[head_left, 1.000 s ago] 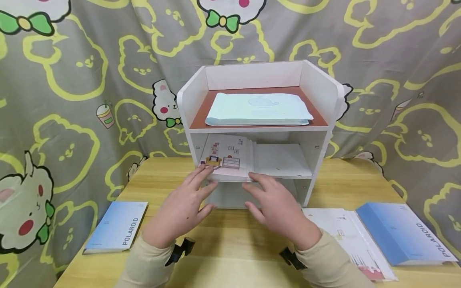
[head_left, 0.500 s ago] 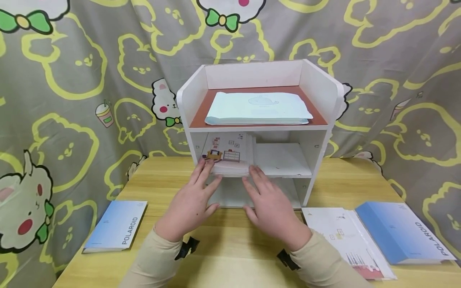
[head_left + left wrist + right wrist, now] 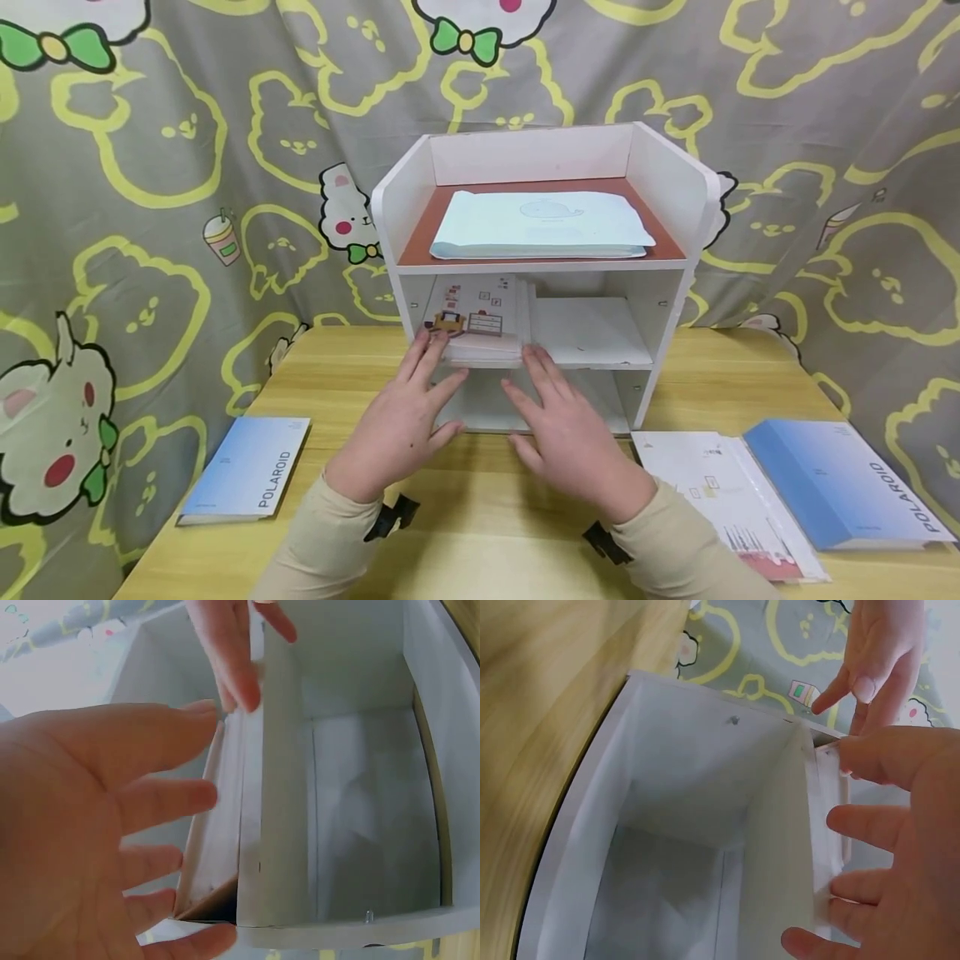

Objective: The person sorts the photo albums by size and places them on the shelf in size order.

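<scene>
A stack of thin white printed booklets (image 3: 480,321), with a drawing of furniture on the top cover, lies flat on the left side of the middle shelf of a small white shelf unit (image 3: 656,350). My left hand (image 3: 397,429) has its fingers extended, with the fingertips at the stack's front left corner. At the front right corner are the fingertips of my right hand (image 3: 573,442), also with straight fingers. Both thumbs point inward, apart from the stack. In the left wrist view, the stack's front edge (image 3: 217,825) shows beyond the spread fingers.
A pale whale-print pack (image 3: 543,225) lies on the unit's brown top. One blue POLAROID book (image 3: 243,471) is on the table's left; another blue POLAROID item (image 3: 840,483) sits at right beside a white printed booklet (image 3: 720,500). A patterned curtain (image 3: 285,108) hangs behind.
Both hands have moved slightly forward to the stack's front edge. The stack has slid a little deeper into the middle shelf. Over the last half second almost nothing differs.
</scene>
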A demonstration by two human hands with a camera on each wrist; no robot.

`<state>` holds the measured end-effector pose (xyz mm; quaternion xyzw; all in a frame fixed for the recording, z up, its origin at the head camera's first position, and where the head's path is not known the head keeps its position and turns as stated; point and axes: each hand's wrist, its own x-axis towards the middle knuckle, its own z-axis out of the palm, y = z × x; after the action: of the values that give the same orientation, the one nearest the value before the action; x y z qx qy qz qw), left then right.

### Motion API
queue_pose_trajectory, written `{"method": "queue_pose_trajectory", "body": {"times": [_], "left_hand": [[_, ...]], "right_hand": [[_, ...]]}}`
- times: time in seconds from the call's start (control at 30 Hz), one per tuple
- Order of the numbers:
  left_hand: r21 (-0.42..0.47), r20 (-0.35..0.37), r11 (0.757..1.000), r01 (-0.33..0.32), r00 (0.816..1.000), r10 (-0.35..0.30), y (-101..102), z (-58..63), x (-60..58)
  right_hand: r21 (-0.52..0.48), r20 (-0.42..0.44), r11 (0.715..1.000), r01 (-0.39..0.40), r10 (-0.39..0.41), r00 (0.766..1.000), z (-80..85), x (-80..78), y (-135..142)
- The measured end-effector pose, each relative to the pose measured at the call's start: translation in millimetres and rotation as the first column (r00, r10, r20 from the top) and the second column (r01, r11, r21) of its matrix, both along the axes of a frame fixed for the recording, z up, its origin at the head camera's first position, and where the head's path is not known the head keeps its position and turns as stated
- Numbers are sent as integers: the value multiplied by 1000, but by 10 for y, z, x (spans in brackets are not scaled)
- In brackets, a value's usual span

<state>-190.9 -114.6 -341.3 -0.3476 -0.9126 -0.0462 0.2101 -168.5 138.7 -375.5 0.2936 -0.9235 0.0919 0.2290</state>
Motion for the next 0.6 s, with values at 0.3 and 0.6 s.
{"method": "queue_pose_trajectory", "body": {"times": [0.3,0.6], "left_hand": [[146,165,985,87,980,-111,-30,67,159],[163,308,976,144,932,-189,96,-47,179]], "right_hand": [[-50,66,999,-7,10,998,17,242,413],[72,457,965,251,-256,852,-177,368,1586]]}}
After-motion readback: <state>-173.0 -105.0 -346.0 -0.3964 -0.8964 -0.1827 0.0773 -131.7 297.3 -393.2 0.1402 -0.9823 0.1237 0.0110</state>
